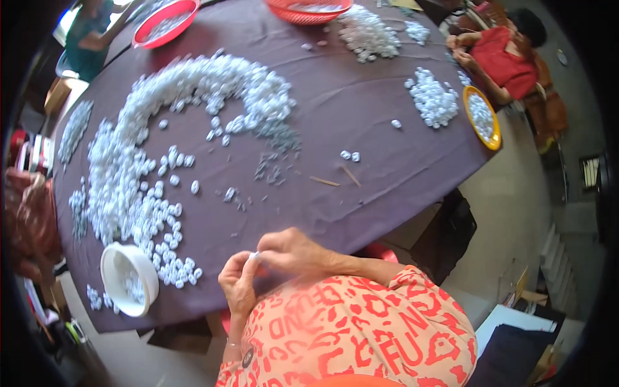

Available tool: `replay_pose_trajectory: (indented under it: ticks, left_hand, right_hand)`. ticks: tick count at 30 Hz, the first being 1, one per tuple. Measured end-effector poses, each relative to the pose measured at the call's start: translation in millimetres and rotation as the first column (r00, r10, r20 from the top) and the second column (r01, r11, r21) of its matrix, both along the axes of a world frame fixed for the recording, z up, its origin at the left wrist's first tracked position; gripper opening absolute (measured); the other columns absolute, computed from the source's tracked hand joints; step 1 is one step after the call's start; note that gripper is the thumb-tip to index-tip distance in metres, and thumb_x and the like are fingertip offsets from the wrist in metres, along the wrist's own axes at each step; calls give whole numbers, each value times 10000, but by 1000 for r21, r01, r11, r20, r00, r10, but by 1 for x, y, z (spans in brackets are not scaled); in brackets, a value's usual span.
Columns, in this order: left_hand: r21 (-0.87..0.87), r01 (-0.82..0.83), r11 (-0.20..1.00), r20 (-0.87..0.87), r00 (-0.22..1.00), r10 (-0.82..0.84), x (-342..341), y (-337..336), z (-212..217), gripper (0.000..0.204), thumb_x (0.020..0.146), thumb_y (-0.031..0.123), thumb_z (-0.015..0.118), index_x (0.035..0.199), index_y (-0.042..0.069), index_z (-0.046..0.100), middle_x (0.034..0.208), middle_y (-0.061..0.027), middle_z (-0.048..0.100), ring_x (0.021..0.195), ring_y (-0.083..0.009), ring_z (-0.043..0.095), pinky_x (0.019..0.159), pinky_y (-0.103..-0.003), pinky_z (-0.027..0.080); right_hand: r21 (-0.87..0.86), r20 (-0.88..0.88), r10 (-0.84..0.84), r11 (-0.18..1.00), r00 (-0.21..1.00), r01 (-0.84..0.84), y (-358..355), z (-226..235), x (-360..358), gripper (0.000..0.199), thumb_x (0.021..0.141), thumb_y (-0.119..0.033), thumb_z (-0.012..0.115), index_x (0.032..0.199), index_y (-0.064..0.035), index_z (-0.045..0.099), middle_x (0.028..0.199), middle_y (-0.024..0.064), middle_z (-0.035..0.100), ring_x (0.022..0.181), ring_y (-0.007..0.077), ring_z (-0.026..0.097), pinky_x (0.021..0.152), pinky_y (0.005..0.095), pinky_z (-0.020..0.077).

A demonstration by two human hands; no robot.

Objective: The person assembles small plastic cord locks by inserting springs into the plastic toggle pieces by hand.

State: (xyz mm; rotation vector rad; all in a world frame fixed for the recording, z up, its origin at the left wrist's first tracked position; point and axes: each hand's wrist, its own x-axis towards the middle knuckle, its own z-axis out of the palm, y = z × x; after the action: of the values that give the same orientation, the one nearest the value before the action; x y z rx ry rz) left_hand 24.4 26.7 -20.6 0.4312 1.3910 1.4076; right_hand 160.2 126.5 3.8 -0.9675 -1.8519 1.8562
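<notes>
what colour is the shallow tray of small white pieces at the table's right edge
Yellow-orange shallow tray, clearest in the head view.

The person's two hands, a left hand [238,280] and a right hand [293,251], have one small white piece [255,255] at their fingertips. Ahead and to their right lie two brown sticks [324,181] and, beyond, three stray white pieces [345,155]. Four containers: one white tub [111,277] to their left, one red basin [149,44] and one red basket [309,17] far ahead, one yellow tray [494,142] far right. The heaped pieces [209,74] defy counting.
</notes>
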Motion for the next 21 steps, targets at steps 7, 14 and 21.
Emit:
replay_pose_trajectory:
  ticks: [7,14,21]
  left_hand:
    - [36,42,998,15,999,-42,-7,18,-4,78,834,68,612,859,-4,593,733,-51,619,599,-103,584,530,-200,460]
    - [-5,97,995,-40,994,-98,-8,14,5,105,842,71,600,885,-24,606,759,-45,615,643,-92,570,584,-207,470]
    - [23,61,998,96,993,-63,3,24,4,125,835,69,611,921,-22,609,784,-57,635,675,-94,588,620,-196,476]
  right_hand:
    - [-395,-123,-96,918,988,40,8,-13,-5,144,838,-144,535,854,-10,588,624,7,564,514,50,489,452,204,390]
    - [-248,-60,-167,957,984,148,-5,-2,-4,173,842,-191,576,871,-22,594,685,33,589,608,81,543,540,235,445]
    - [-214,73,-154,963,985,166,-4,2,6,111,888,-96,522,915,-6,580,721,16,582,589,52,513,529,190,429]
